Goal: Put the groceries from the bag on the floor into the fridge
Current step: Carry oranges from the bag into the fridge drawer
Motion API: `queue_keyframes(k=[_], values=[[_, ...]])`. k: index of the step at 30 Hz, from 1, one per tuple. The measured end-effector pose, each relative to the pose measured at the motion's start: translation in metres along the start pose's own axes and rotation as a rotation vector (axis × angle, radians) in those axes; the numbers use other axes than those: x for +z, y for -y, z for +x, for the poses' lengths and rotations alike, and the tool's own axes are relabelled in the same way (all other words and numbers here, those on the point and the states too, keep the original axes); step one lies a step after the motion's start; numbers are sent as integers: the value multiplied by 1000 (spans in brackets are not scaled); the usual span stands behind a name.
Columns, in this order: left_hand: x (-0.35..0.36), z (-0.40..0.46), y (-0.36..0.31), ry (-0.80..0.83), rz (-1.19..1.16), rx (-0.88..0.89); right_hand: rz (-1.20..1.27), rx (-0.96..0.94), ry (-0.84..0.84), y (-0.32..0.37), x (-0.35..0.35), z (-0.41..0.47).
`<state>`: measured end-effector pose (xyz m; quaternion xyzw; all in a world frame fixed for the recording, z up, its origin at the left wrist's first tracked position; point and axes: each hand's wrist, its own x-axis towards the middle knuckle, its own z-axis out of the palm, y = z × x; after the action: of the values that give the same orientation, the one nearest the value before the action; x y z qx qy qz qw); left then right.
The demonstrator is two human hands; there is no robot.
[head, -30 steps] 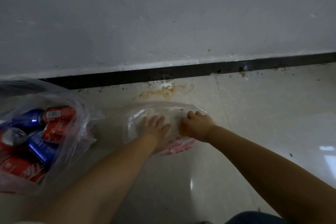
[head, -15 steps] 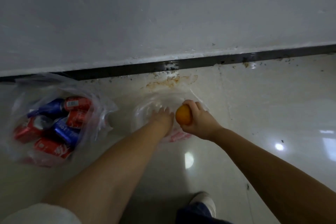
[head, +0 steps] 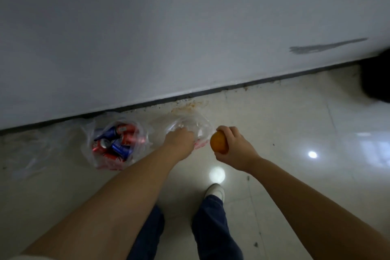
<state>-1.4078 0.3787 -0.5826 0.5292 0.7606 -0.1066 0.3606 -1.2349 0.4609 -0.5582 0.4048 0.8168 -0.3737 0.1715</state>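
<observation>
Right hand (head: 234, 149) clamped on orange (head: 219, 142); left hand (head: 179, 143) pinching clear bag (head: 190, 124) beside it.

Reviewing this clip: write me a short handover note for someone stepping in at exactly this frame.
Right hand: closed around an orange, held clear of the floor.
Left hand: down on the clear plastic bag; whether it grips the plastic cannot be told.
A second bag of cans, red and blue, sits to the left by the wall base.
Done: one orange is out of the bag.
Left: carry the orange to the fridge, which is not in view, then empty the cans and anything else in the bags.
</observation>
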Motion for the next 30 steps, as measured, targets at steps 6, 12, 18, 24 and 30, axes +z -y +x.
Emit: queue_keyframes(k=[6,12,18,24,30], values=[[-116,-100,-77,-87,-3,186,8,162,-172,32,-104,-127],[-175,-175,-152,-179,163,505,25,292,-464,65,-139,-244],[-200,-245,-242,-233,353,822,24,498,-664,72,-129,-373],[-167,-346,-363,-268,487,1154,81,808,-884,59,-84,-545],[-74,-510,-468,-277,523,1543,74,1094,-1078,65,-15,-739]])
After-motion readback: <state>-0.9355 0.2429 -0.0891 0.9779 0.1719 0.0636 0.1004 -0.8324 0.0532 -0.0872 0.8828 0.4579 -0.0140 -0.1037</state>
